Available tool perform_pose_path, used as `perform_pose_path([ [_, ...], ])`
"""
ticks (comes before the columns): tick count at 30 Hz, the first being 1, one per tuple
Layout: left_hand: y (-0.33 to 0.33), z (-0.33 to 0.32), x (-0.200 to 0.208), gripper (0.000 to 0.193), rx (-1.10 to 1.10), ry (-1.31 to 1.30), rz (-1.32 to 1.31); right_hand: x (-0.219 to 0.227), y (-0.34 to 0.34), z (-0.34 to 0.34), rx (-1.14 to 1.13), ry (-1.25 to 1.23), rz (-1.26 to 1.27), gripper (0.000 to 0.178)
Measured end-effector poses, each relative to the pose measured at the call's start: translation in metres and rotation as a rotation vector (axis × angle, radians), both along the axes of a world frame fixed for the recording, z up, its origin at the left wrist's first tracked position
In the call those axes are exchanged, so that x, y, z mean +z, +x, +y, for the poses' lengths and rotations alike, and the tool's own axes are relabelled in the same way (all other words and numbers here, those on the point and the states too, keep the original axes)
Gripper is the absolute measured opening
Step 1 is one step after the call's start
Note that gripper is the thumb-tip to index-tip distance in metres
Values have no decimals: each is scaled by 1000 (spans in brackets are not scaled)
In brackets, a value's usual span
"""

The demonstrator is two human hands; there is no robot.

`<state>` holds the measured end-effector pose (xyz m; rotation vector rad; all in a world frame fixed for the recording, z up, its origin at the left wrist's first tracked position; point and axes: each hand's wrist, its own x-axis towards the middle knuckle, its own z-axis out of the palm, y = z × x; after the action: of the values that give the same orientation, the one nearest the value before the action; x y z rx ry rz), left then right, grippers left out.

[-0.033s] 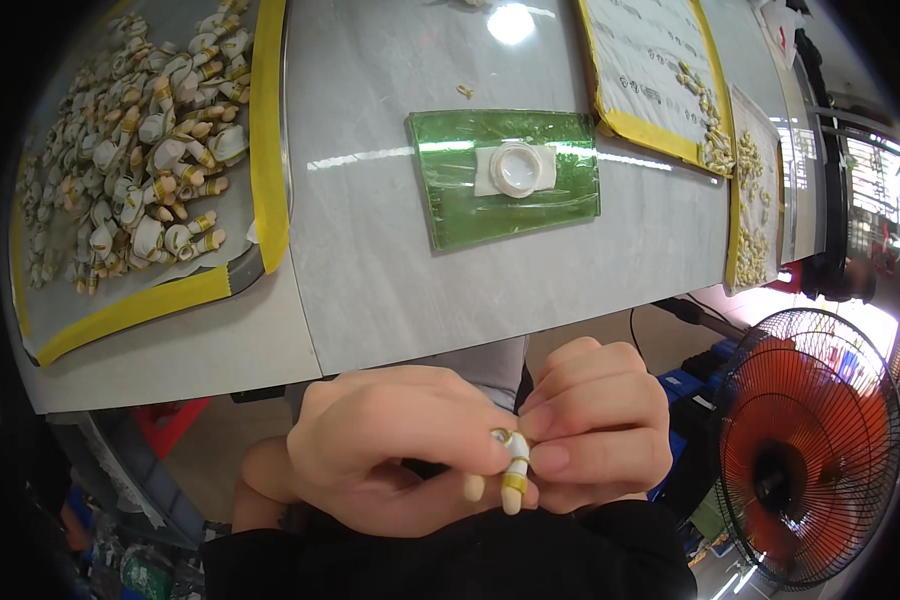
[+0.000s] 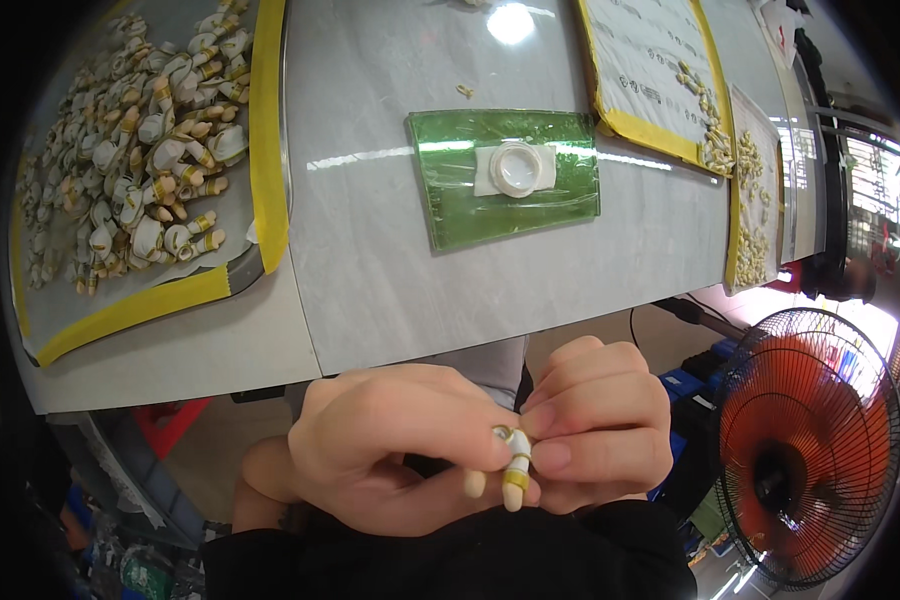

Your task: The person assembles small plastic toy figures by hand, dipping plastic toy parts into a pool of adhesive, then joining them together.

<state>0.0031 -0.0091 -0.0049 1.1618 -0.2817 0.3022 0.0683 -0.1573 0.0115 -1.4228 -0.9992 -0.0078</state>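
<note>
Close to my body, below the table's front edge, I hold a small doll-figure part (image 2: 518, 462), white with gold bands and peach-coloured limb ends. My left hand (image 2: 390, 440) is closed, its thumb and forefinger pinching the part from the left. From the other side, the bent fingers of my right hand (image 2: 602, 425) press against it, fingertips touching its white upper portion. One peach limb end points down, and another sticks out beside it. My fingers hide the rest of the piece.
A tray (image 2: 270, 150) edged with yellow tape holds many similar parts at left. On the table lies a green mat (image 2: 450, 215) bearing a small round white dish (image 2: 517, 170). Two trays of small pieces, one lined with white paper (image 2: 650, 60), are at right. An orange fan (image 2: 805, 450) stands lower right.
</note>
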Motion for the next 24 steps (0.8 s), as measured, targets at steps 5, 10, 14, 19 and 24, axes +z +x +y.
perform_pose_path([
  [5, -5, -9, 4, 23, 32, -254, 180, -2, -6, 7, -207, 54, -99, 26],
  [10, -6, -9, 3, 24, 11, -300, 255, 0, -4, 11, -249, 25, -165, 19],
  [14, -6, -9, 2, 24, -35, -353, 256, 2, -5, 9, -267, 21, -167, 14],
  [19, -5, -9, 1, 25, -77, -399, 220, 1, -7, 11, -287, 29, -162, 15],
  [24, -2, -9, 0, 25, -93, -403, 189, 2, -8, 10, -296, 13, -164, 17],
])
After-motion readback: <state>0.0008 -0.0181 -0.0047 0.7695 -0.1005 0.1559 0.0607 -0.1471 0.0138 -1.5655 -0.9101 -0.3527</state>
